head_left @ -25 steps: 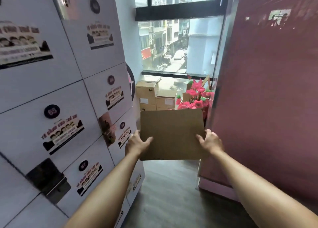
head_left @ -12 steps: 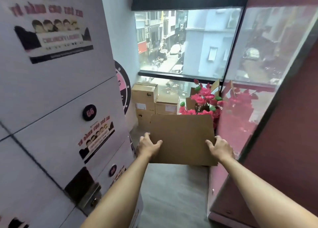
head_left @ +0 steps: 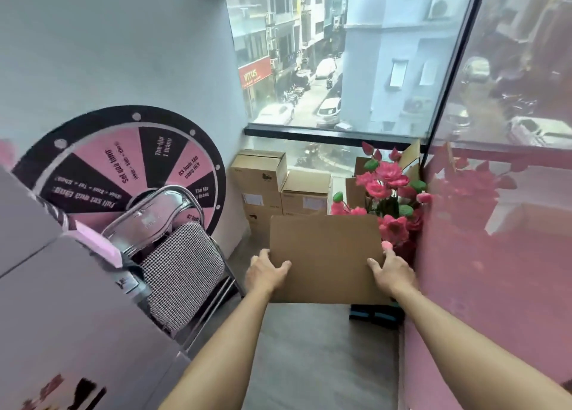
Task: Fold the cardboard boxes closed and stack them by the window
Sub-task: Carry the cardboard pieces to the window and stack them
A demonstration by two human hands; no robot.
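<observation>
I carry a closed brown cardboard box [head_left: 326, 255] in front of me above the floor. My left hand [head_left: 266, 270] grips its near left edge, thumb on top. My right hand [head_left: 391, 272] grips the near right edge the same way. Ahead, under the window [head_left: 340, 59], stands a stack of closed cardboard boxes [head_left: 263, 180], with a lower closed box [head_left: 305, 191] to its right. An open box [head_left: 408, 159] stands behind the flowers, partly hidden.
Pink artificial flowers [head_left: 390, 193] stand at the right by the glass. A folded metal chair [head_left: 173, 255] leans against the left wall under a pink and black prize wheel [head_left: 123, 162]. A pink wall [head_left: 495, 285] bounds the right. A dark object [head_left: 376, 315] lies on the floor.
I have walked down the passage past the lockers towards the window, and the box went along in both hands. The chair and prize wheel have come into view.
</observation>
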